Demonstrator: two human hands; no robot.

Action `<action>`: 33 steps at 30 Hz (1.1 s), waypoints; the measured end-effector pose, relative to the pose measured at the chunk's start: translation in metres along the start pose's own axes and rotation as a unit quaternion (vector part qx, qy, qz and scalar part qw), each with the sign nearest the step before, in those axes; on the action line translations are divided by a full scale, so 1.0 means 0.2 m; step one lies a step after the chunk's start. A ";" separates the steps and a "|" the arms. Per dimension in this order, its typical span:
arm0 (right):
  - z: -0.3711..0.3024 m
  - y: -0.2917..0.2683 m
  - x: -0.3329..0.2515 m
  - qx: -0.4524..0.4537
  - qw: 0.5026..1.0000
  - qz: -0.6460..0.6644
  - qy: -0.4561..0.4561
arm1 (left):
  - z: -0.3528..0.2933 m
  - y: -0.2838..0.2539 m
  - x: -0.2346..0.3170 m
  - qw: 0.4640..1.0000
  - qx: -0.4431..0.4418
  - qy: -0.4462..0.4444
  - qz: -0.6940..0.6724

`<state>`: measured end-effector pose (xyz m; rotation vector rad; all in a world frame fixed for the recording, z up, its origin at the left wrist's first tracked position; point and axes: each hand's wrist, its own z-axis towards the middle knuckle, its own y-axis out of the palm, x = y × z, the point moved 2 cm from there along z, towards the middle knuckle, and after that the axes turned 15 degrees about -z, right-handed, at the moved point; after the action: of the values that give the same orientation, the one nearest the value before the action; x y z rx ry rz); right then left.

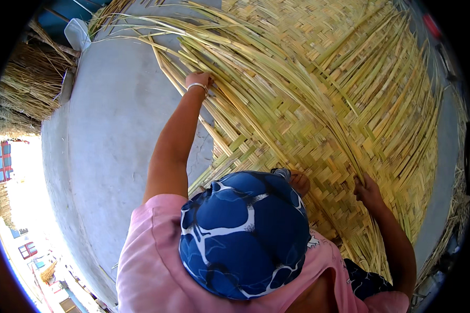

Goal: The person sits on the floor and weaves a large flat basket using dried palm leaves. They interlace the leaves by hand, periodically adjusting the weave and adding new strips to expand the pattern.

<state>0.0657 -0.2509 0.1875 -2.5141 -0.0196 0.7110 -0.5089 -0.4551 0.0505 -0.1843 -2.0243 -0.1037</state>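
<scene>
A large mat (308, 138) of flat yellow-green cane strips, woven in a herringbone pattern, lies beneath my hands. My left hand (198, 80), a pale bangle at its wrist, reaches out to the mat's left side. Its fingers close on a cane strip among the loose, unwoven ends. On the right, my right hand (368, 192) grips the near end of a bundle of long cane strips (318, 104), which fans out toward the far left over the weave. Between the hands, my bare foot (300, 182) rests on the mat, and my knee in blue patterned cloth (245, 229) hides part of the weave.
Grey concrete floor (109, 120) borders the mat on the left. Dry stalks (31, 86) are piled at the far left, near a white plastic object (77, 34). Loose strip ends (397, 109) stick up along the mat's right side. A red object (432, 26) lies at the far right.
</scene>
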 end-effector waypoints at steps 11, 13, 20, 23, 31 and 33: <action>0.15 0.01 0.18 -0.012 1.000 0.004 0.013 | -0.28 0.03 0.25 0.943 -0.051 0.316 0.096; 0.17 0.01 0.19 -0.010 1.000 0.010 -0.012 | -0.30 0.02 0.24 0.969 -0.029 0.241 0.046; 0.18 0.05 0.22 -0.017 0.998 -0.068 -0.005 | -0.34 0.13 0.18 0.975 -0.158 -0.156 -0.011; 0.17 0.09 0.24 -0.005 0.994 -0.104 -0.033 | -0.47 0.26 0.18 0.974 -0.172 0.080 0.125; 0.21 0.08 0.26 -0.031 0.998 -0.049 -0.018 | -0.67 0.50 0.28 0.895 -0.203 0.287 0.274; 0.22 0.06 0.26 -0.024 0.999 -0.022 -0.012 | -0.58 0.46 0.22 0.959 -0.171 0.159 0.159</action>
<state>0.0888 -0.2320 0.1250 -2.5425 -0.1022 0.7316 -0.4098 -0.3781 0.1404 -0.6676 -1.6217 -0.2631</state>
